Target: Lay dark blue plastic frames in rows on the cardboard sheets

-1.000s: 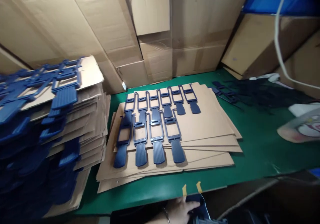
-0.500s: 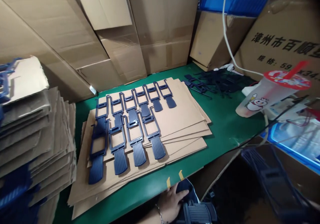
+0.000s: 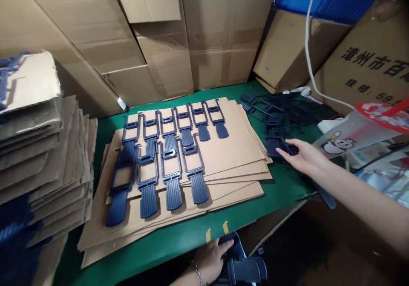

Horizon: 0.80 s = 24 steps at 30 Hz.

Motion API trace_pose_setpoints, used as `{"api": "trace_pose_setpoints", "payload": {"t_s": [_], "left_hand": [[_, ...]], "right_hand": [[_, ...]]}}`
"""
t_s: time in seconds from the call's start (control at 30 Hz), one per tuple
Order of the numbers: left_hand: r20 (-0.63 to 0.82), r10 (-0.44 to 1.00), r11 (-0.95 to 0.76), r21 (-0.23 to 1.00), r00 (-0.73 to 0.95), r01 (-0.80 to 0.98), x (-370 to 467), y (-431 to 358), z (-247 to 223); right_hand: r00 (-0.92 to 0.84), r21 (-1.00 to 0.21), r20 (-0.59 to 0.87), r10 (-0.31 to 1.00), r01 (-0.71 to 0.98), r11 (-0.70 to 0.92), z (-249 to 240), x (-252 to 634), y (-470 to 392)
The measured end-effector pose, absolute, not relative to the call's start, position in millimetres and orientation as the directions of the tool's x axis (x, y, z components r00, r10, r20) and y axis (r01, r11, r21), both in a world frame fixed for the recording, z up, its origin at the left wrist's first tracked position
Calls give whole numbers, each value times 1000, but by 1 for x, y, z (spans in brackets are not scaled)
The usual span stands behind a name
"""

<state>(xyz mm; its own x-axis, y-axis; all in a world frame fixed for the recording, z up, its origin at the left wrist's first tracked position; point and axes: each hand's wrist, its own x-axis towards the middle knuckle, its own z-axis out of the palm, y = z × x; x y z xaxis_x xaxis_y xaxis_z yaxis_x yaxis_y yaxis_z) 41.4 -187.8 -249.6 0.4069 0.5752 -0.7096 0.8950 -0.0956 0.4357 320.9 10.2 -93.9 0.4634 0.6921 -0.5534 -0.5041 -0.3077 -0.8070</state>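
My left hand (image 3: 209, 261), a bracelet on its wrist, is at the table's front edge. Its fingers curl over dark blue plastic parts (image 3: 245, 270) with ribbed ends, partly cut off by the lower border. Over the table's right side, my right hand (image 3: 306, 158) pinches a dark blue plastic frame piece (image 3: 277, 146) beside a tangled dark pile (image 3: 287, 107). A dark tongue (image 3: 325, 195) pokes out below that hand; whether it belongs to the same piece I cannot tell. Two rows of dark blue frames with ribbed tongues (image 3: 174, 194) lie on cardboard sheets (image 3: 236, 158).
A tall stack of cardboard layers (image 3: 70, 166) stands at left, with blue parts on it. A drink cup with a red lid (image 3: 338, 139) leans at right, near a white cable (image 3: 308, 47). Large cartons (image 3: 223, 30) wall off the back of the green table (image 3: 179, 243).
My right hand has come from the lower right up to the pile on the table. The view has shifted slightly. My left hand stays at the front edge; the laid-out frames look the same.
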Motion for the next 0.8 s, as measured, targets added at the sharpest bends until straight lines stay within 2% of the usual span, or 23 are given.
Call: {"api": "trace_pose_setpoints", "payload": {"t_s": [0.1, 0.3, 0.47, 0.6, 0.8], "left_hand": [[-709, 581, -96, 427, 399, 899, 44, -186, -249], [-709, 580, -98, 429, 402, 898, 42, -185, -248], [-701, 597, -72, 437, 390, 897, 41, -187, -250], [-672, 621, -59, 472, 403, 879, 40, -188, -251], [-671, 624, -70, 462, 401, 884, 41, -190, -250]], "right_hand": [[437, -737, -608, 663, -621, -266, -84, 320, 4], [344, -725, -567, 748, -640, -255, -64, 295, 11], [360, -711, -526, 770, -683, -166, -71, 286, 67], [400, -727, -540, 741, -664, -172, -78, 294, 110], [344, -784, -532, 774, -547, -295, -80, 310, 119]]}}
